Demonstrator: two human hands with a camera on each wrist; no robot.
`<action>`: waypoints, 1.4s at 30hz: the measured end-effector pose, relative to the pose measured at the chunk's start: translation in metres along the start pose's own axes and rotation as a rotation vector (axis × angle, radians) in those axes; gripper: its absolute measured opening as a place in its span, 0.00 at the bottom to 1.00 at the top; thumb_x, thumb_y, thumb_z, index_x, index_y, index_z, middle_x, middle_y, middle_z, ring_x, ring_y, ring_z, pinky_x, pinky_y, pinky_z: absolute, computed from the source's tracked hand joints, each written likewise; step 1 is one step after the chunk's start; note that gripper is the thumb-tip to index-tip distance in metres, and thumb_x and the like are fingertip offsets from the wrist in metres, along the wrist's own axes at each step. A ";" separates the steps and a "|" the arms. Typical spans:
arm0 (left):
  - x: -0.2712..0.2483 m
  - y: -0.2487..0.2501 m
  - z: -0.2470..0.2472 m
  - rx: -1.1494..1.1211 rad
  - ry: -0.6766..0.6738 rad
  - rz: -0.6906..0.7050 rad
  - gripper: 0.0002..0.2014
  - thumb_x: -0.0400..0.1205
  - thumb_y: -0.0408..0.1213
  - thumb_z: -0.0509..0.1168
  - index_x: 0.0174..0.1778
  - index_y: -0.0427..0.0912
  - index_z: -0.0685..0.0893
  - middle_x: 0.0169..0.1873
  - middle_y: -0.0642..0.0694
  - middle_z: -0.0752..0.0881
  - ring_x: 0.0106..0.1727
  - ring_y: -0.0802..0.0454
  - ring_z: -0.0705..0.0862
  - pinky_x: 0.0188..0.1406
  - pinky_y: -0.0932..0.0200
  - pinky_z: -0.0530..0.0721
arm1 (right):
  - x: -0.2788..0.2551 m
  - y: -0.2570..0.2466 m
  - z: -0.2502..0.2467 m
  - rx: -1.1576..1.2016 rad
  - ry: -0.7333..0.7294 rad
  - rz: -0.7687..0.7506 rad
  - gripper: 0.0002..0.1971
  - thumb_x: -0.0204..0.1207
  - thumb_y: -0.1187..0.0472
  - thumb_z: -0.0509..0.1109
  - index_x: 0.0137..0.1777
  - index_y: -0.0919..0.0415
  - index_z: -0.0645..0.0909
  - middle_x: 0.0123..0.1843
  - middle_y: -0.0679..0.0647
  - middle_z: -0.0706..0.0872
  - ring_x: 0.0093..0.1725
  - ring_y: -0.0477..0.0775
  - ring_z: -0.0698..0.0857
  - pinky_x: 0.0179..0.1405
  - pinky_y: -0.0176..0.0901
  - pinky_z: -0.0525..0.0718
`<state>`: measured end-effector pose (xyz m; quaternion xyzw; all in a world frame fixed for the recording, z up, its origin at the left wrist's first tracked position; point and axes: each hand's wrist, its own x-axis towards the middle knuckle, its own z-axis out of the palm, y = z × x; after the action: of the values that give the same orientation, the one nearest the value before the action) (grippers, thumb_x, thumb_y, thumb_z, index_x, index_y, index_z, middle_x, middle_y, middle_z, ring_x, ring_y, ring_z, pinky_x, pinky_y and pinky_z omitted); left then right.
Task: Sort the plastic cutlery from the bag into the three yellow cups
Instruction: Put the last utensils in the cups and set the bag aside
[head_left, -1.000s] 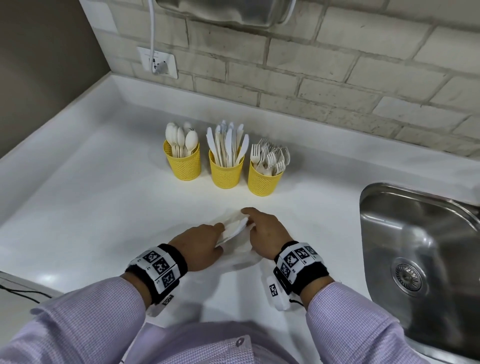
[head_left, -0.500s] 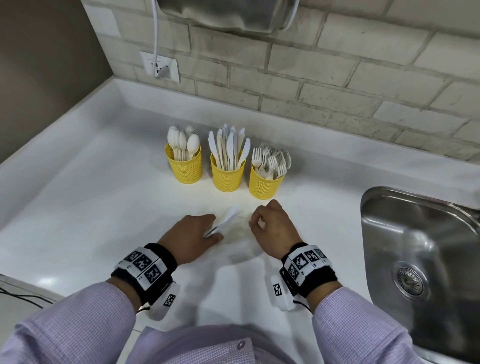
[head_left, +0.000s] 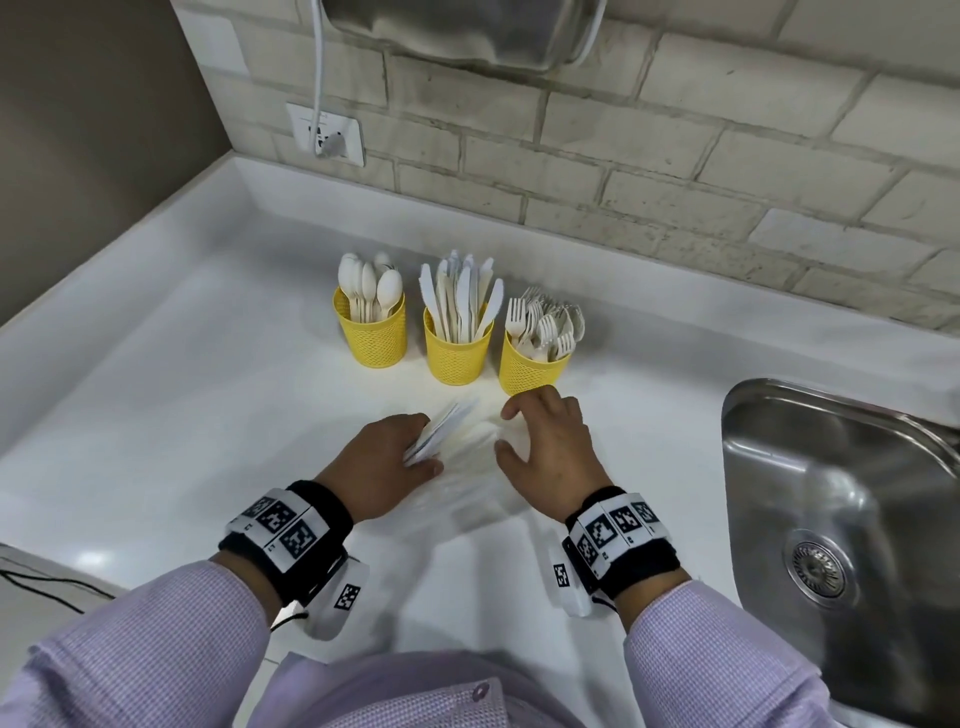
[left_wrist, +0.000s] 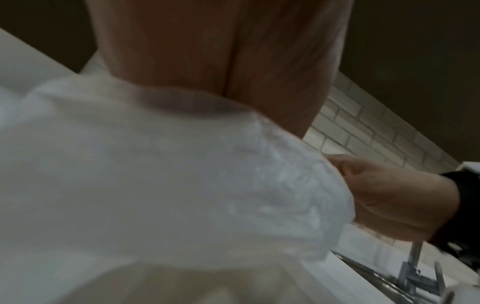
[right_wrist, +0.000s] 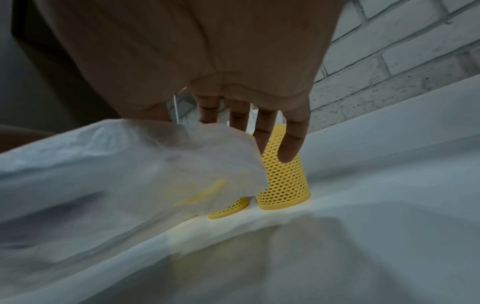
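Now your left hand (head_left: 387, 462) is curled round the folded edge of the bag (head_left: 467, 467), while your right hand (head_left: 550, 452) hovers just over the bag's other side with fingers spread and relaxed, gripping nothing. The bag lies crumpled on the counter (head_left: 156, 441), toward its front edge, between your hands and just in front of the three yellow cups (head_left: 454, 356). Those cups stand in a row toward the back wall, holding spoons (head_left: 369, 286), knives (head_left: 462, 296) and forks (head_left: 545, 325) in turn, so the sorting looks about done.

Watch your right fingertips (right_wrist: 288, 152): they sit very near the fork cup (right_wrist: 284, 185), which is light and top-heavy, and a careless sweep could tip it and spill the forks toward the sink (head_left: 831, 519). Lifting the bag sharply could also drag film against the cups. Whether any cutlery remains inside the translucent film, you cannot tell; check before discarding it.
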<state>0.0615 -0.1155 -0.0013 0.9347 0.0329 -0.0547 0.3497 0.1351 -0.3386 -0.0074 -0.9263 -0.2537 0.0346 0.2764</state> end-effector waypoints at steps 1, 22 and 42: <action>0.001 0.002 0.000 0.003 0.005 0.005 0.16 0.82 0.43 0.76 0.40 0.40 0.76 0.34 0.47 0.77 0.35 0.49 0.74 0.32 0.65 0.67 | 0.000 -0.003 -0.002 -0.003 0.002 -0.029 0.12 0.77 0.51 0.72 0.58 0.50 0.80 0.60 0.48 0.78 0.57 0.57 0.73 0.49 0.53 0.76; 0.002 0.057 -0.047 -1.129 0.259 -0.071 0.08 0.92 0.39 0.60 0.60 0.44 0.83 0.41 0.45 0.90 0.32 0.49 0.84 0.35 0.59 0.83 | -0.005 0.023 0.000 -0.154 -0.134 0.217 0.05 0.77 0.68 0.65 0.51 0.62 0.75 0.53 0.61 0.82 0.53 0.66 0.83 0.42 0.47 0.73; 0.005 0.118 -0.059 -0.892 0.037 0.227 0.12 0.92 0.40 0.58 0.70 0.43 0.78 0.64 0.48 0.91 0.33 0.34 0.87 0.20 0.54 0.80 | 0.001 -0.073 -0.045 1.241 -0.365 0.120 0.10 0.83 0.53 0.64 0.49 0.61 0.74 0.39 0.57 0.83 0.26 0.54 0.78 0.27 0.41 0.70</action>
<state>0.0828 -0.1657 0.1185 0.6913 -0.0434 0.0201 0.7210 0.1122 -0.3081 0.0695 -0.5862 -0.1771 0.3473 0.7102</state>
